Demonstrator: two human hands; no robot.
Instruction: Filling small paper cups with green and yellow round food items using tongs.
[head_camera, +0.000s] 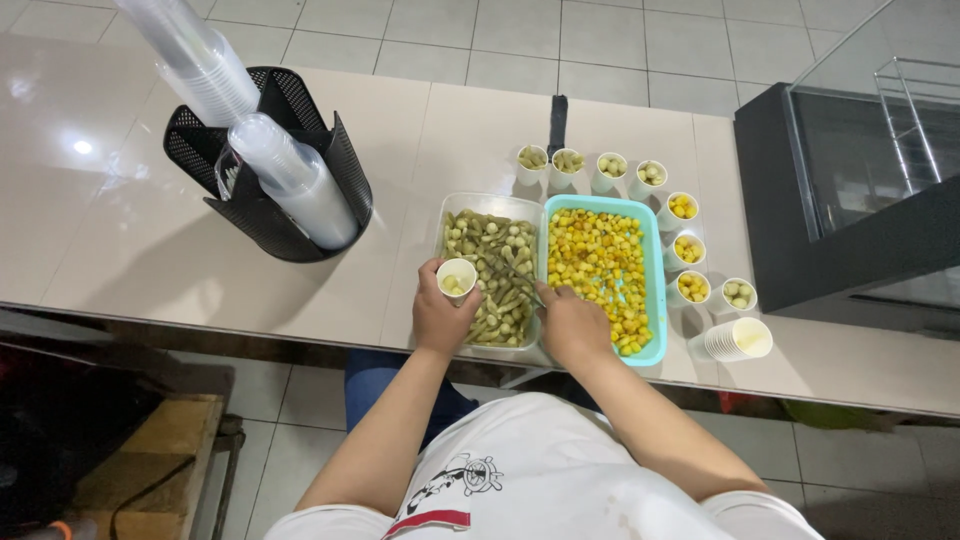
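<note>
Paper cup held over the tray of green snacks

Left hand (440, 315) wraps closed around a small white paper cup (456, 277), holding it upright over the near-left corner of the clear tray (452, 205) of green pieces; a few pieces already sit in the cup. Right hand (570, 322) is closed on what looks like a thin utensil (515, 272) that reaches into the green pieces, though its exact kind is too small to tell. Just beside this tray lies a teal tray (655, 270) of yellow pieces, and filled cups (590, 165) stand in a curve around its far and right sides, with a stack of empty cups (738, 340) lying at the near right.

The cup is probably very light and thin-walled, so it would crush under a hard squeeze; a gentle grip around the mid-wall, as shown, suits it best. The green pieces look moist and may be slippery, so scooping seems safer than pinching.
</note>
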